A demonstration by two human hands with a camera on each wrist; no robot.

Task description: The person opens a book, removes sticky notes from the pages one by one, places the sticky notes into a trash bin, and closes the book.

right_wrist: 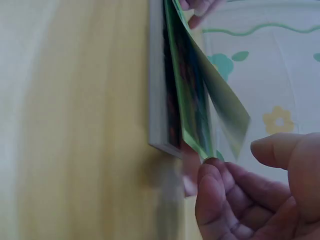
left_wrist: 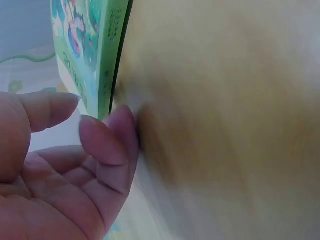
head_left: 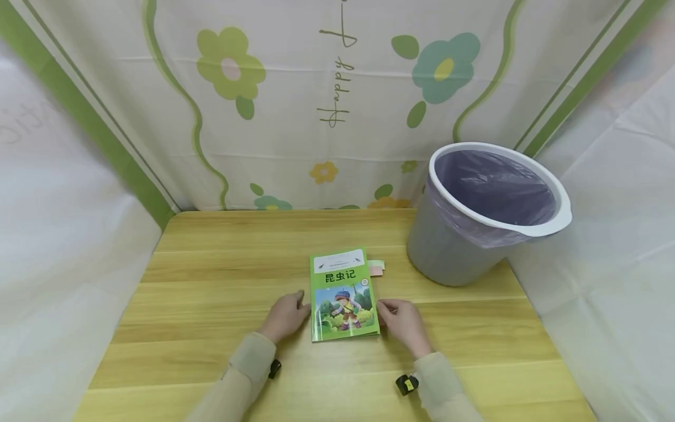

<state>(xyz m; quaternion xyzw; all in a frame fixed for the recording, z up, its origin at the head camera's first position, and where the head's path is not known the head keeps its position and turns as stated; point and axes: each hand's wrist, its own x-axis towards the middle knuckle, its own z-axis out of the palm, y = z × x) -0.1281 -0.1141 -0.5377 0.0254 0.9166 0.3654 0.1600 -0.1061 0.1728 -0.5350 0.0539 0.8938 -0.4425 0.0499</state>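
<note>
A green paperback book with a cartoon child on its cover lies on the wooden table, its title towards the far side. Beside its left, spine edge is my left hand, thumb and fingers apart with nothing between them. My right hand is at the opposite edge. In the right wrist view the front cover and a leaf under it stand raised off the page block. One fingertip meets the lower corner of that leaf, while the thumb stays apart from it.
Pale green and pink paper tabs stick out from the book's right side. A grey bin with a white rim and purple liner stands at the table's back right. Flowered white cloth hangs behind the table.
</note>
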